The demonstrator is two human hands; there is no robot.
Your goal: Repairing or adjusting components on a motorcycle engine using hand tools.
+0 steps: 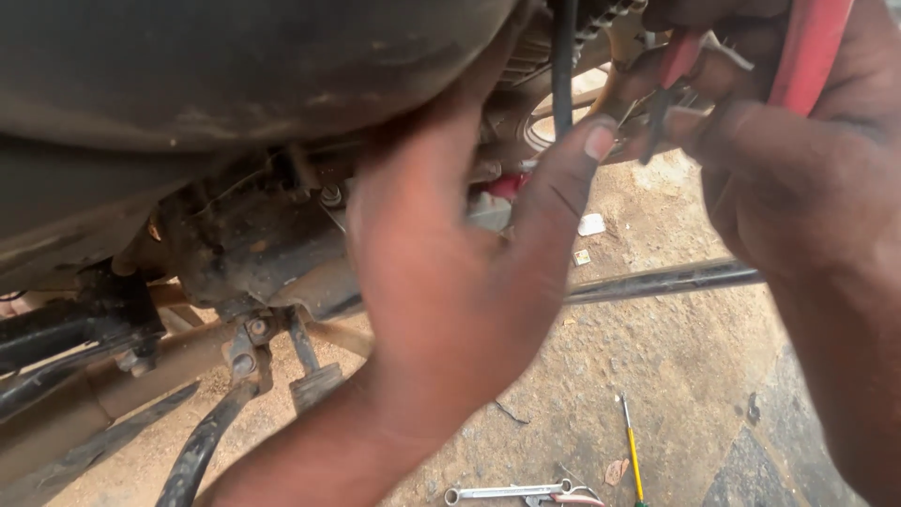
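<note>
My left hand (450,272) reaches in under a dark, dirty motorcycle body (216,66), its fingers spread and its thumb raised beside a black cable (561,66). It hides the part it touches. My right hand (779,178) is closed around red-handled pliers (807,47) at the upper right, the jaws pointing toward the engine area near the cable. The engine casing (244,239) and a foot lever (310,371) lie below and left of my left hand.
A dark metal rod (666,279) runs across the sandy ground. A silver spanner (507,491) and a yellow-handled screwdriver (633,451) lie on the ground at the bottom. A black hose (202,441) curves down at the lower left.
</note>
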